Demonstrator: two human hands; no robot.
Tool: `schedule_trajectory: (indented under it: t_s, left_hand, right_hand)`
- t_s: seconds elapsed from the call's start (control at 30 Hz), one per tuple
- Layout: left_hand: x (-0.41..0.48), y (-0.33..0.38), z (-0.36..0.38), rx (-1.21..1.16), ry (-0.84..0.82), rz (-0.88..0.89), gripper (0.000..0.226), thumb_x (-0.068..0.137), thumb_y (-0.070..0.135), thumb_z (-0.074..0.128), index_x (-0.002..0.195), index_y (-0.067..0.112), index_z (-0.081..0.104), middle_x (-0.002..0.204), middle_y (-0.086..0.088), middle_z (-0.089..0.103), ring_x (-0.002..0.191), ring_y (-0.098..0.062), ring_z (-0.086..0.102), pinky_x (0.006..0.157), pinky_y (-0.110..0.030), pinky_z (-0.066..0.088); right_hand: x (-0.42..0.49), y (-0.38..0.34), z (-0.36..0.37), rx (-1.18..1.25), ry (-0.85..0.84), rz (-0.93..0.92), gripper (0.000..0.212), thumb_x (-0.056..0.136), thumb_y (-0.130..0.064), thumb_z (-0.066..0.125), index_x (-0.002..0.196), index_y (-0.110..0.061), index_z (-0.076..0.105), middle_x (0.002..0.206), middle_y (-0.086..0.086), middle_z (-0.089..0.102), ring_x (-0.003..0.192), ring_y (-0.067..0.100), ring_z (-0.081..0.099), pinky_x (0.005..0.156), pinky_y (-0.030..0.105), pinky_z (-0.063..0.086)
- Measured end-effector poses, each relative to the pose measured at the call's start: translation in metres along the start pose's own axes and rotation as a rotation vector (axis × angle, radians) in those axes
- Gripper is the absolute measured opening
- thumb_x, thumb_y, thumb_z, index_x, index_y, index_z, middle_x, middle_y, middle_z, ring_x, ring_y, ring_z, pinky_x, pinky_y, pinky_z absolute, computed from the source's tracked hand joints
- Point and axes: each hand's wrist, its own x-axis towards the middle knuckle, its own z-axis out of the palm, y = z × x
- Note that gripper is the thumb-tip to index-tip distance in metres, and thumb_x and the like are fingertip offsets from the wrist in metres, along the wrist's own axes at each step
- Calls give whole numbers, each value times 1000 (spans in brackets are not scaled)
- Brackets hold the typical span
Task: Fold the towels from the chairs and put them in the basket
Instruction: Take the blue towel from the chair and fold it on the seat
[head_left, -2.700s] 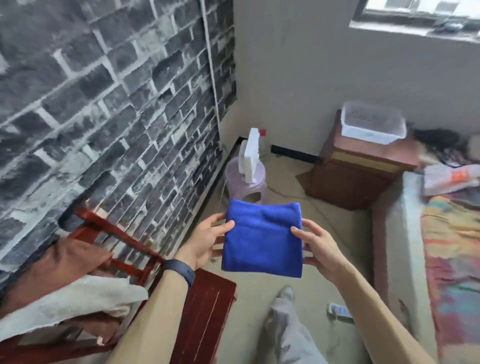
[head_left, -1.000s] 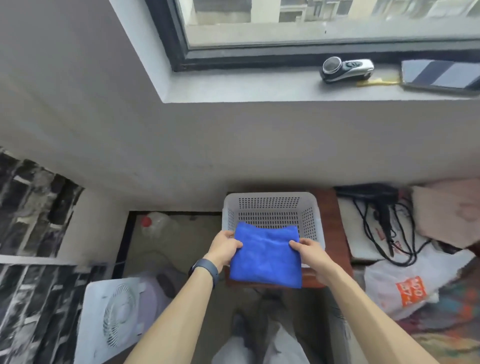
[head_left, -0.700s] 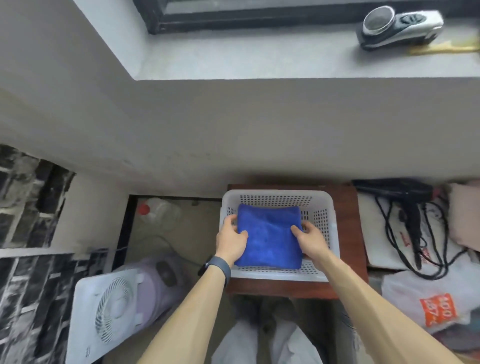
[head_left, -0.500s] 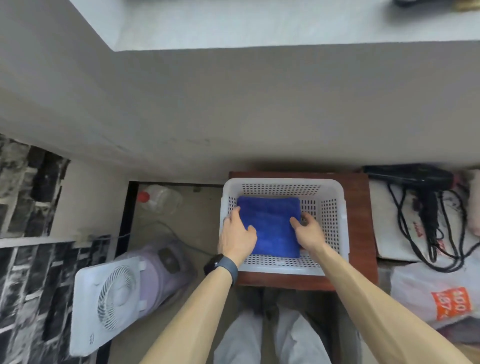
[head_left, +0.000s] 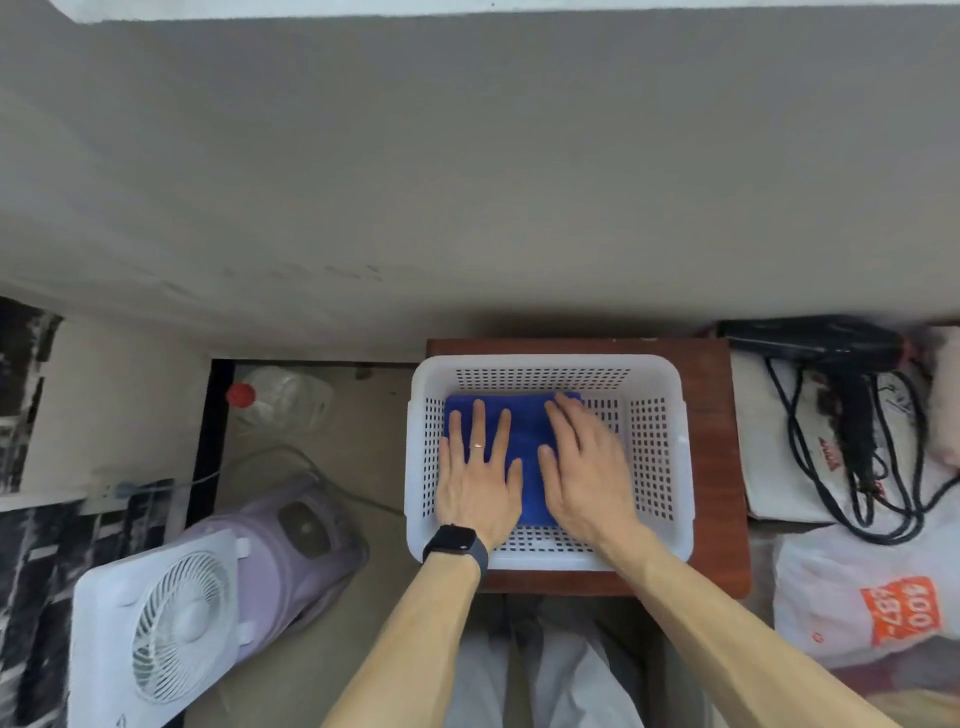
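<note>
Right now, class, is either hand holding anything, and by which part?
Nothing is gripped: the left hand and right hand press flat, fingers straight, on top of the blue towel in the basket.

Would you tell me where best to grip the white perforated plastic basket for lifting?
Probably by the broad rim of the white plastic basket, left and right sides, from above: it juts outward, and the red-brown wooden stand leaves both sides free.

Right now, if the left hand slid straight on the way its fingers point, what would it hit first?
The left hand lies flat on the blue towel, pointing away from the person. Sliding on, it would probably meet the far wall of the white basket first, just beyond the towel's edge.
</note>
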Motion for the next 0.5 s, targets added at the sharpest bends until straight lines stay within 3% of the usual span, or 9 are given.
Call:
schedule_trajectory:
  t_s: [0.1, 0.2, 0.27, 0.4, 0.5]
  left_hand:
    - [5, -7, 16, 31, 20, 25, 65, 100, 53, 21, 157, 24, 13, 164, -10, 13, 151, -36, 10, 120, -50, 10]
    - [13, -11, 23, 55, 35, 25, 65, 100, 56, 21, 157, 25, 13, 164, -8, 11, 151, -35, 10, 119, -48, 6]
    - [16, -12, 20, 62, 0, 9, 66, 99, 58, 16, 157, 28, 3, 165, -6, 0, 152, -33, -1, 121, -46, -2]
    - [7, -5, -3, 163, -92, 2, 67, 94, 59, -3, 153, 31, -19, 161, -3, -24, 150, -29, -21, 117, -46, -19]
    - [-6, 0, -41, 177, -86, 22, 66, 99, 48, 27, 159, 31, 5, 166, -6, -8, 153, -29, -9, 119, -53, -15]
  right_hand:
    - [5, 17, 26, -129, -223, -102, 62, 104, -44, 28, 159, -16, 20, 167, 4, 15, 154, 21, 12, 122, 54, 18]
    - [11, 30, 40, -174, -289, -93, 64, 104, -51, 20, 160, -22, 4, 167, -3, -2, 155, 15, -3, 124, 54, 1]
    - [14, 28, 41, -179, -293, -87, 65, 104, -52, 19, 160, -25, 0, 167, -5, -7, 154, 13, -7, 123, 52, -7]
    - [8, 14, 27, -261, -276, -52, 65, 103, -48, 24, 159, -19, 11, 168, 3, 8, 155, 20, 1, 122, 58, -2]
    - [-8, -3, -3, -293, -261, -9, 62, 99, -42, 37, 153, -12, 37, 163, 11, 28, 154, 28, 15, 121, 62, 7]
